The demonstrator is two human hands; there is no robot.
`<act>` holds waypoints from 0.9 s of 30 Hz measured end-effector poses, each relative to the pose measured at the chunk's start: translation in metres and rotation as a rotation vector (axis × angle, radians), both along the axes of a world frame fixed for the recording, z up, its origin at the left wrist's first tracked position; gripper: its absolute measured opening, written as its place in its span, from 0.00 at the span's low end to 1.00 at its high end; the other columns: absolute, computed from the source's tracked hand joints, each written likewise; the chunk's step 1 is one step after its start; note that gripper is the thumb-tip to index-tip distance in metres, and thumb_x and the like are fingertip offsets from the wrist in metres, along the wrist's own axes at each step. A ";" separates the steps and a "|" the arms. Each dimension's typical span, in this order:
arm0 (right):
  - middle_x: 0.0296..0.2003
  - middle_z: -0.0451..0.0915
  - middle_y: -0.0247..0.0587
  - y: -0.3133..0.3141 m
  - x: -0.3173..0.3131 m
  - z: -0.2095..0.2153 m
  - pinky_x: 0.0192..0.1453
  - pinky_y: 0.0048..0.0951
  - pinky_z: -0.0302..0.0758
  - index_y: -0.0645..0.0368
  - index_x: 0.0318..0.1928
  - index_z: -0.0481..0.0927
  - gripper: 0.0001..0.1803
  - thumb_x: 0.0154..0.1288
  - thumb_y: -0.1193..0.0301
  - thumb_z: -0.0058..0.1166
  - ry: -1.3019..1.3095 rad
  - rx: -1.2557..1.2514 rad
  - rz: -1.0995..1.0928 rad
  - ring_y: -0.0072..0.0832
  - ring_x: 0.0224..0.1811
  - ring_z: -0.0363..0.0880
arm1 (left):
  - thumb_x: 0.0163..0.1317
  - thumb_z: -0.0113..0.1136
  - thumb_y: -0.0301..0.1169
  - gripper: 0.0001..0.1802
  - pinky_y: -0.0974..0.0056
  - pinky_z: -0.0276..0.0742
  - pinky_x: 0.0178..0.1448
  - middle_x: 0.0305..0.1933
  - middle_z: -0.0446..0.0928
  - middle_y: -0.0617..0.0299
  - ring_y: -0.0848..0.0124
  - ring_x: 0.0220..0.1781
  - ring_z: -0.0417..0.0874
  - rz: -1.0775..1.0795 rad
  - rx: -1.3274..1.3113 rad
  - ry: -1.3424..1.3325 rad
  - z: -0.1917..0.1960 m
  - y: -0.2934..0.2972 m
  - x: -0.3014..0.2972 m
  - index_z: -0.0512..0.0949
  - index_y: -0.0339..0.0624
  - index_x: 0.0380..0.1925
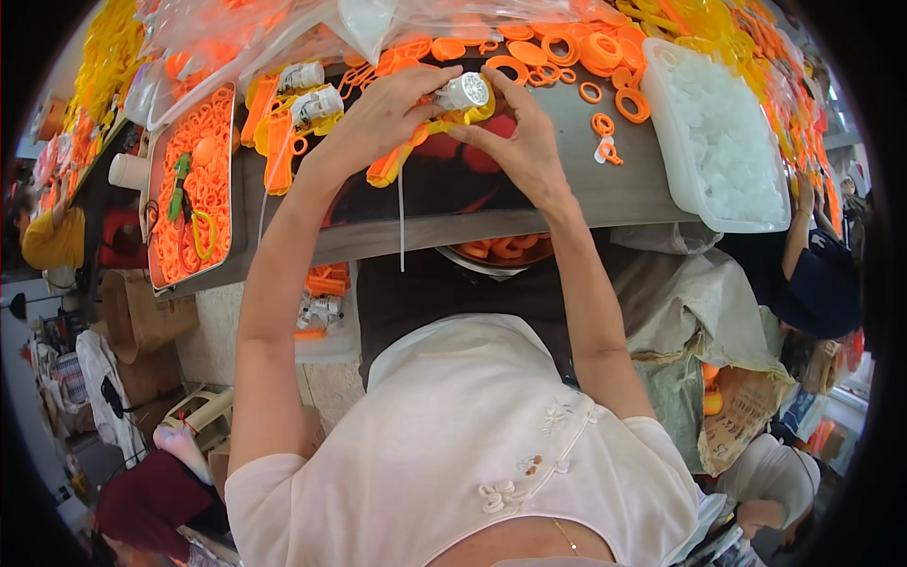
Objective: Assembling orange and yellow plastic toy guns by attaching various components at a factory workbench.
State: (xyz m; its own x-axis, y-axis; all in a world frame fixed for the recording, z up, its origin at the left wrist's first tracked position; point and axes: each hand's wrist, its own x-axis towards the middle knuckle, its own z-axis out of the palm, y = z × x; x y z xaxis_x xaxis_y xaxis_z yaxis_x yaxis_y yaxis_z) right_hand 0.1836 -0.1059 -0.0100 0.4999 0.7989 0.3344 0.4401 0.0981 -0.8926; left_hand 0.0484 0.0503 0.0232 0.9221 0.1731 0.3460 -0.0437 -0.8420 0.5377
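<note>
Both hands are at an orange-and-yellow plastic assembly (385,168) over the table's middle. A white cylinder (465,90) with a patterned round end sits at its top. My left hand (383,109) grips it from the left, its fingers curled by the cylinder. From the right, my right hand (520,142) pinches the yellow part, index finger above and thumb below. A thin white strand (401,222) hangs beneath the assembly. Just left of my left hand lie two similar assemblies (280,142) with white cylinders. My fingers partly hide the held one.
At the left, a tray (234,123) holds small orange parts and green-handled snips (178,184). A white tub (732,225) of translucent pieces stands right. Orange rings (633,104) lie along the back, near a clear plastic bag (274,38). Other people sit at both sides.
</note>
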 end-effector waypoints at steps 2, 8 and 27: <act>0.56 0.76 0.54 0.002 -0.003 0.000 0.64 0.36 0.72 0.67 0.64 0.68 0.46 0.48 0.61 0.76 -0.016 0.044 -0.021 0.40 0.60 0.75 | 0.65 0.57 0.29 0.23 0.57 0.74 0.56 0.49 0.77 0.51 0.54 0.51 0.80 0.020 0.018 -0.008 0.001 -0.003 0.001 0.72 0.40 0.61; 0.51 0.79 0.45 0.005 -0.007 0.009 0.61 0.30 0.73 0.66 0.67 0.65 0.45 0.50 0.67 0.75 -0.124 -0.013 -0.055 0.30 0.56 0.77 | 0.64 0.59 0.29 0.23 0.57 0.75 0.53 0.47 0.77 0.50 0.53 0.49 0.80 -0.002 0.047 -0.049 0.001 -0.003 0.006 0.72 0.37 0.60; 0.66 0.68 0.36 -0.025 0.004 -0.032 0.76 0.54 0.48 0.46 0.66 0.68 0.36 0.57 0.67 0.67 -0.701 -0.174 -0.053 0.37 0.70 0.62 | 0.60 0.65 0.38 0.11 0.55 0.64 0.63 0.50 0.76 0.61 0.60 0.56 0.75 0.419 0.108 -0.193 -0.050 -0.025 0.009 0.82 0.43 0.36</act>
State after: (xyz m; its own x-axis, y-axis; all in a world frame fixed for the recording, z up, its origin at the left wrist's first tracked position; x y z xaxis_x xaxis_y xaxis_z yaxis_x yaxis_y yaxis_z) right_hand 0.1876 -0.1307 -0.0423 0.2544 0.8502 0.4609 0.9148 -0.0570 -0.3998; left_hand 0.0573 0.0255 -0.0266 0.6973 0.4702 0.5410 0.2212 -0.8591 0.4615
